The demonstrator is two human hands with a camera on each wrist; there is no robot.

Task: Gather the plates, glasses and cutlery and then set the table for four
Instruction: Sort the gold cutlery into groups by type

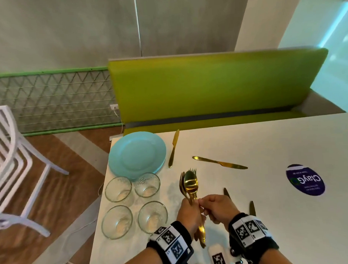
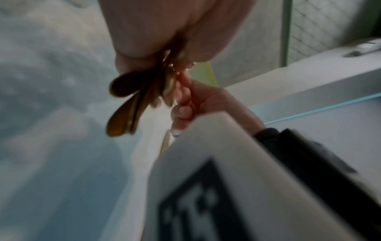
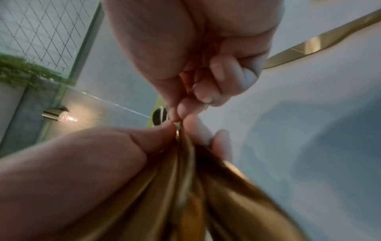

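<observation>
Both forearms are bare. Each wrist wears a wide black band (image 1: 170, 243) faced with white panels carrying square black-and-white coded markers; the right band (image 1: 251, 230) shows small printed letters and metal fittings at its lower edge.

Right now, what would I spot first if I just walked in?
Probably the shiny bundle of gold spoons and forks held up by both hands, left hand gripping, right hand pinching one handle. Beside them sit four glasses and the stack of blue plates on the white table.

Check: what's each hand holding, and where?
Left hand grips the bundle of gold spoons and forks mid-handle. Right hand pinches one handle in that bundle, beside the left grip.
</observation>
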